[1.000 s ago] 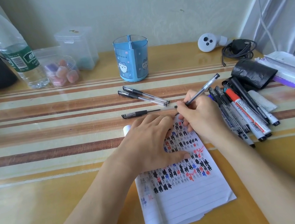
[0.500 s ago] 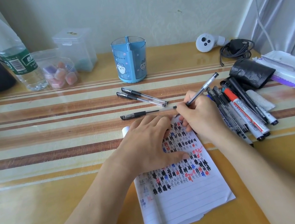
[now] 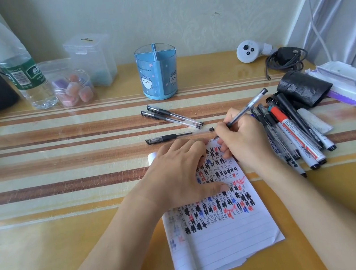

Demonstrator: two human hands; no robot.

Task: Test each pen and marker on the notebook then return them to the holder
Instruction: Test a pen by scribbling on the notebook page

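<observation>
Right now your right hand (image 3: 242,145) has its grip closed around a clear-barrelled pen (image 3: 247,105), whose tip is down at the top edge of the notebook (image 3: 225,240) in the middle of the frame, with the barrel slanting up to the right. Your left hand (image 3: 179,174) lies flat on the page, its grip loose and holding nothing, pressing the paper to the desk (image 3: 71,235). Black, red and blue hash marks fill the page's upper half. Just above the notebook lies a single pen (image 3: 179,135), and above that a pair of pens (image 3: 171,117) side by side. The blue holder (image 3: 158,72) stands upright higher still, well apart from your hands. A pile of markers (image 3: 294,134) lies just right of your right hand.
</observation>
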